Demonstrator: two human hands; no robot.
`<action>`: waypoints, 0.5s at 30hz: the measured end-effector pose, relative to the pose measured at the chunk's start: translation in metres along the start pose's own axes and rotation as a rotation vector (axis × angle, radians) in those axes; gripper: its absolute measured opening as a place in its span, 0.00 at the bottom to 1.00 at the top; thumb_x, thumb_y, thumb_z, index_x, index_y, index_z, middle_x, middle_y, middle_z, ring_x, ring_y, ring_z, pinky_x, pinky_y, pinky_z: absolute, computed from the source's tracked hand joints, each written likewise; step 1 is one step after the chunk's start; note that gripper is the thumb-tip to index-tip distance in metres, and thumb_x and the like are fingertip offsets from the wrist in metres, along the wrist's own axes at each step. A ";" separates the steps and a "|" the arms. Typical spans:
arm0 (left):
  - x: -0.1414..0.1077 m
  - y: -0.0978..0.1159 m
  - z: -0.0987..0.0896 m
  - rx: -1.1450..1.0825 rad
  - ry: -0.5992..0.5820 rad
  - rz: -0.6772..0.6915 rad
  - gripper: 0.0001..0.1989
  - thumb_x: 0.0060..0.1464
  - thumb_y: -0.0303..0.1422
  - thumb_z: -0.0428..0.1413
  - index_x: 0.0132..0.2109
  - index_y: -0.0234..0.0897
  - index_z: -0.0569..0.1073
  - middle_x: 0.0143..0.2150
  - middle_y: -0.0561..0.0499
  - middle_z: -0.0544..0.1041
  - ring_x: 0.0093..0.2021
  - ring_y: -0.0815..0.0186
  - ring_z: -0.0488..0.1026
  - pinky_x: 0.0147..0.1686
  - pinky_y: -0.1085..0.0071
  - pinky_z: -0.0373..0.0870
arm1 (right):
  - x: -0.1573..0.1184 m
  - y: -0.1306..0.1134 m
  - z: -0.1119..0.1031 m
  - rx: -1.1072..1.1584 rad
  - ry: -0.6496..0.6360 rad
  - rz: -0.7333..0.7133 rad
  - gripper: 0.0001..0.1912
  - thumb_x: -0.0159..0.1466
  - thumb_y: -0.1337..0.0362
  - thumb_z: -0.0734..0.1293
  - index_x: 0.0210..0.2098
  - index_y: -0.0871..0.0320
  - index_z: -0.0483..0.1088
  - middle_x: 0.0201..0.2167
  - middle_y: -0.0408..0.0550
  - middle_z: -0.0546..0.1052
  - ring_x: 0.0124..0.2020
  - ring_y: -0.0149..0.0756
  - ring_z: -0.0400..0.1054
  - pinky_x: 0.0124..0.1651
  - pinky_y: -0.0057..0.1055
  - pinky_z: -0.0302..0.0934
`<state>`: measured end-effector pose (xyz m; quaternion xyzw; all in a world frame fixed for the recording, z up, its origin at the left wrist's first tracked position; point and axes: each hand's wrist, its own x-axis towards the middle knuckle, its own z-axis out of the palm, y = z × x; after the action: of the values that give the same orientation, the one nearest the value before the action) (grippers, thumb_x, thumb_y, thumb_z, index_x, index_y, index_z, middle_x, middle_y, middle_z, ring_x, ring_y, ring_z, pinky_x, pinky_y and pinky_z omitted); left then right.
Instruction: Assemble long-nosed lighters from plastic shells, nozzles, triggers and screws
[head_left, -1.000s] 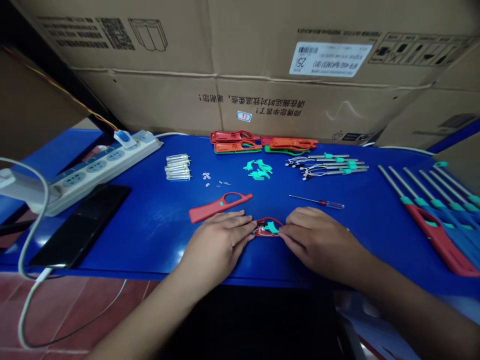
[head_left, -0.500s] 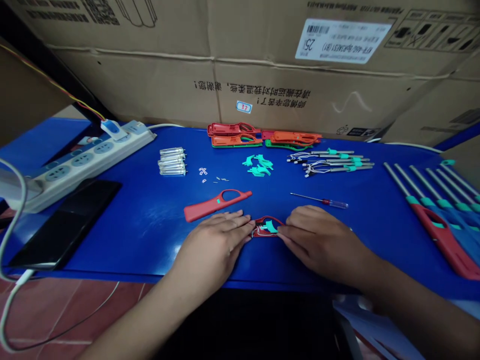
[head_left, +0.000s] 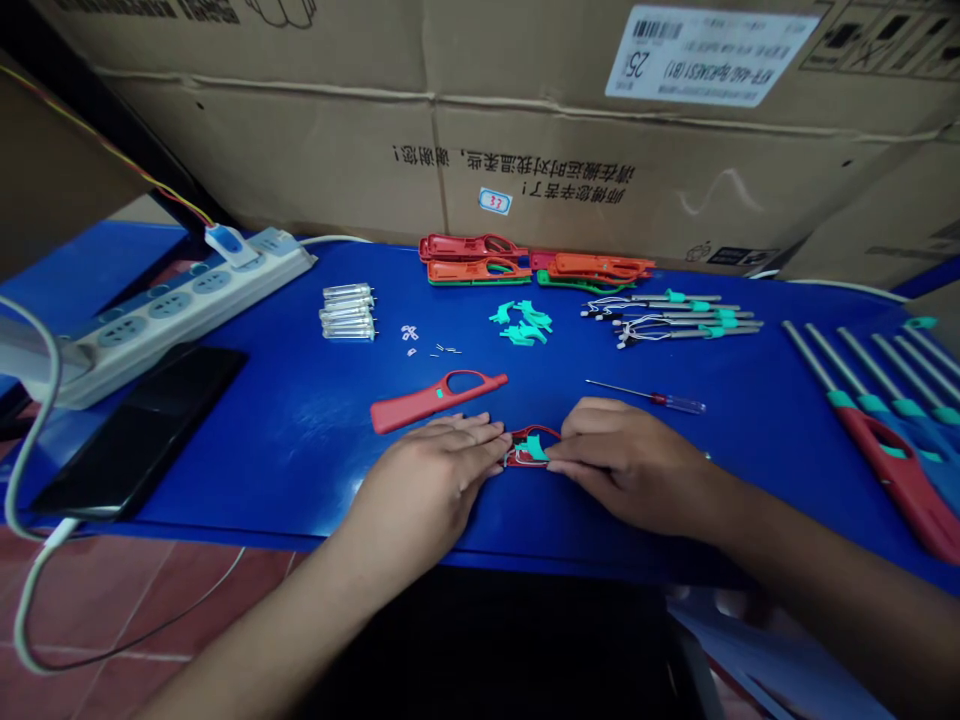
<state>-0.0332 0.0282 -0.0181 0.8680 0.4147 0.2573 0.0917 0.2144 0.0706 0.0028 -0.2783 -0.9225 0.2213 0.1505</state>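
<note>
Left hand (head_left: 431, 470): fingers side by side, laid over the left part of a red half-shell (head_left: 518, 463); whether they clamp it, cannot tell.

Right hand (head_left: 637, 465): thumb and forefinger tips drawn together at the right end of a teal trigger (head_left: 535, 449); a firm grip cannot be confirmed.

Half-shell: lying open on the blue counter (head_left: 300, 440), between the hands, trigger and thin pale wires inside it.

Just beyond the left hand: one red cover (head_left: 412, 406), with an oval opening towards its right end.

Beyond the right hand: one screwdriver (head_left: 679, 403), clear-handled, shaft pointing left.

Further out, left to right: clear cylinders (head_left: 349, 313), a stacked group; small white pieces (head_left: 409, 333); tiny pins (head_left: 448, 349); loose teal triggers (head_left: 527, 323), in a heap; metal rods (head_left: 709, 317) with teal collars and white wires.

Far edge: red, orange and green shells (head_left: 480, 270), in piles before a cardboard box (head_left: 337, 150).

Right side: long-tubed lighters (head_left: 900, 460), red and blue, in a row.

Left side: white power strip (head_left: 180, 310); black phone (head_left: 142, 435), cable attached.
</note>
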 end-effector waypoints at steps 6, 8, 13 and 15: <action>0.001 0.001 -0.002 0.033 0.000 0.028 0.13 0.61 0.25 0.57 0.52 0.33 0.79 0.53 0.46 0.81 0.52 0.57 0.80 0.54 0.57 0.79 | 0.022 -0.010 -0.015 0.149 -0.176 0.313 0.11 0.66 0.67 0.67 0.32 0.54 0.81 0.30 0.43 0.76 0.33 0.30 0.68 0.37 0.30 0.57; 0.002 0.001 -0.003 0.030 0.001 0.030 0.13 0.61 0.25 0.57 0.52 0.34 0.79 0.53 0.46 0.81 0.52 0.58 0.80 0.54 0.57 0.79 | 0.030 -0.009 -0.019 0.202 -0.242 0.436 0.08 0.63 0.65 0.69 0.30 0.53 0.81 0.30 0.42 0.78 0.31 0.30 0.69 0.33 0.29 0.57; 0.003 -0.001 -0.003 0.001 0.009 0.019 0.12 0.63 0.27 0.56 0.51 0.35 0.80 0.52 0.47 0.81 0.52 0.58 0.80 0.53 0.57 0.80 | 0.048 -0.001 -0.029 0.219 -0.453 0.569 0.08 0.59 0.57 0.72 0.29 0.54 0.80 0.24 0.41 0.77 0.25 0.30 0.66 0.27 0.29 0.53; 0.003 -0.001 -0.003 -0.015 0.011 0.008 0.12 0.63 0.28 0.56 0.51 0.36 0.79 0.52 0.47 0.81 0.52 0.59 0.80 0.53 0.57 0.79 | 0.053 -0.003 -0.030 0.169 -0.472 0.519 0.12 0.61 0.56 0.69 0.27 0.55 0.78 0.21 0.40 0.74 0.23 0.28 0.61 0.25 0.29 0.50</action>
<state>-0.0338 0.0309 -0.0151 0.8675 0.4098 0.2654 0.0950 0.1834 0.1090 0.0381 -0.4311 -0.8088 0.3859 -0.1052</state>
